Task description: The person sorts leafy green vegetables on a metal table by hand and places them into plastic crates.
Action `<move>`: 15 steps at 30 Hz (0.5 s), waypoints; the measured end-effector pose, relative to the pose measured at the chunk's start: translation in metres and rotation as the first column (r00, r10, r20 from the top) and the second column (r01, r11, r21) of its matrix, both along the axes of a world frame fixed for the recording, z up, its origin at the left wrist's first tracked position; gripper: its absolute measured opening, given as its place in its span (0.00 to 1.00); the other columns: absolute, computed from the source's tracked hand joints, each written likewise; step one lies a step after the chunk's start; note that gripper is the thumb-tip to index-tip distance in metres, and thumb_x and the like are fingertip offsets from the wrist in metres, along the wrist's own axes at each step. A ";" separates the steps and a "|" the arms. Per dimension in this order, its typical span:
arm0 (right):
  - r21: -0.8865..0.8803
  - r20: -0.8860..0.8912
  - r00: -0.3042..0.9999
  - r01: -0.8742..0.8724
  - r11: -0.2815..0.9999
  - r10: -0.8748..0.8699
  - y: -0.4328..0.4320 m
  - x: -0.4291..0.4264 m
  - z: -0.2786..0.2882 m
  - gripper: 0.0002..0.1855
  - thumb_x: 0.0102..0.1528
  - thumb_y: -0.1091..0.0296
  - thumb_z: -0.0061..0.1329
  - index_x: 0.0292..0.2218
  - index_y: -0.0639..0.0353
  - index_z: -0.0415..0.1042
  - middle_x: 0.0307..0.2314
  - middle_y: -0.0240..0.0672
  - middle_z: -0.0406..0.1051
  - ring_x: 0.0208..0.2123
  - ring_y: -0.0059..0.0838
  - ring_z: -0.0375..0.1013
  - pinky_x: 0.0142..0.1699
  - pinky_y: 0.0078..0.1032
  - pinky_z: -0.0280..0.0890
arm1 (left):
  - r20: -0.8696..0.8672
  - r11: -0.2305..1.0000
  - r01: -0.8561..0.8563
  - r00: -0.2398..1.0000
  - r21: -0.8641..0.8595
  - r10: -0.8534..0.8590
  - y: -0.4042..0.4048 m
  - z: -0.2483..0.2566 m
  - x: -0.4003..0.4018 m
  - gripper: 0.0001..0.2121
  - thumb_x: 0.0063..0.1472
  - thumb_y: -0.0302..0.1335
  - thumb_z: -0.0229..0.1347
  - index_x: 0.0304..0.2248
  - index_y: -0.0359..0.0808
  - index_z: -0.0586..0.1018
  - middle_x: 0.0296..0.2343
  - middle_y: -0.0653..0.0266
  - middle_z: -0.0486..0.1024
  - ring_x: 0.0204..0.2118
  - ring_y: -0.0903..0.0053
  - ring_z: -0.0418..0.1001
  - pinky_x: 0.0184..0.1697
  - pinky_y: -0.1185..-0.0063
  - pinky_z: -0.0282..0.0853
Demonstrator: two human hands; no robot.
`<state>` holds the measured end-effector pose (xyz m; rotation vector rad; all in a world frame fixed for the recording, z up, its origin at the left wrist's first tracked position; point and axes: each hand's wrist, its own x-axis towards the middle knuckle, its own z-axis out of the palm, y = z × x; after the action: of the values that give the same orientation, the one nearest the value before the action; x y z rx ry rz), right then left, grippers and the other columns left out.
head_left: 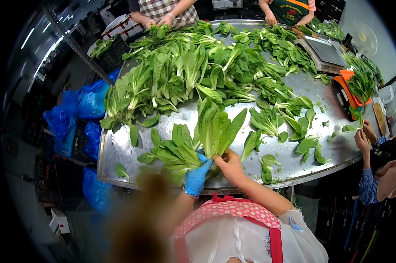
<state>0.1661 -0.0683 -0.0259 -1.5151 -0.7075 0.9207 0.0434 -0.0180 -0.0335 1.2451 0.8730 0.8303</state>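
Note:
My left hand, in a blue glove, grips the base of a leafy green head that stands upright with its leaves fanned away from me. Bare, my right hand pinches the same head low at its stem end. Left of it a second cluster of leaves spreads out beside the gloved hand; whether that hand also holds it I cannot tell. Loose leaves lie just right of the head on the metal table.
A large heap of greens covers the table's far side. A flat scale and an orange scale stand at the right. Co-workers' hands handle greens across the table and at the right edge. Blue plastic bags lie left.

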 end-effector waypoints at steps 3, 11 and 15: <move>0.018 -0.031 0.999 0.034 0.999 -0.034 -0.004 0.000 0.012 0.15 0.46 0.64 0.52 0.31 0.68 0.69 0.20 0.37 0.70 0.22 0.23 0.68 0.28 0.22 0.63 | -0.297 0.965 0.134 0.953 0.224 -0.063 -0.003 0.004 -0.002 0.08 0.56 0.26 0.51 0.35 0.33 0.72 0.30 0.67 0.71 0.32 0.83 0.67 0.37 0.82 0.63; 0.086 0.099 0.994 0.035 0.996 -0.043 -0.010 0.000 -0.001 0.16 0.47 0.67 0.53 0.35 0.67 0.67 0.27 0.38 0.71 0.26 0.21 0.69 0.29 0.20 0.64 | -0.147 0.997 -0.071 0.987 -0.007 0.070 -0.008 -0.010 0.001 0.11 0.57 0.27 0.50 0.38 0.31 0.71 0.34 0.64 0.71 0.36 0.79 0.68 0.41 0.82 0.62; 0.070 0.039 0.999 0.028 0.997 -0.031 -0.014 -0.002 0.015 0.17 0.47 0.66 0.53 0.36 0.67 0.67 0.29 0.38 0.70 0.29 0.21 0.69 0.30 0.20 0.65 | 0.044 0.966 -0.190 0.979 -0.175 0.200 -0.013 -0.003 0.007 0.12 0.55 0.24 0.51 0.40 0.29 0.71 0.36 0.65 0.71 0.37 0.79 0.68 0.42 0.82 0.62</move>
<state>0.1638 -0.0827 -0.0108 -1.4825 -0.7373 0.8373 0.0503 -0.0312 -0.0363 0.9906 1.0065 0.9255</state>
